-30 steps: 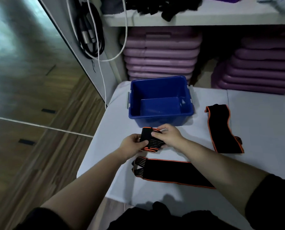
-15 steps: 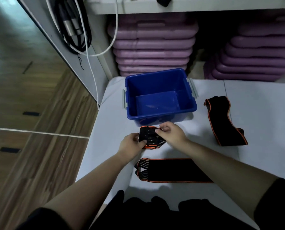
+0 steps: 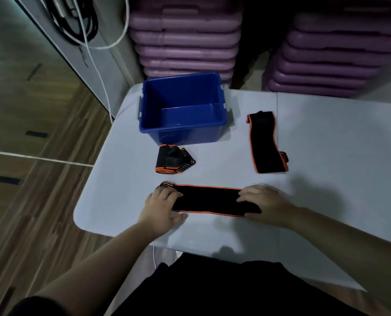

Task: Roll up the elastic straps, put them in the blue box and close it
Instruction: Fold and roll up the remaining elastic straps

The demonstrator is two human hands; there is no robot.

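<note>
Pressing flat strap, left hand and right hand rest fingers spread; no writing legible.

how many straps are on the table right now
3. A rolled strap lies just in front of the blue box; a flat strap lies right of the box; another flat strap lies under both hands. The box looks empty.

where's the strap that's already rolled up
In the head view the rolled strap lies on the white table, just in front of the blue box and beyond the left hand.
</note>
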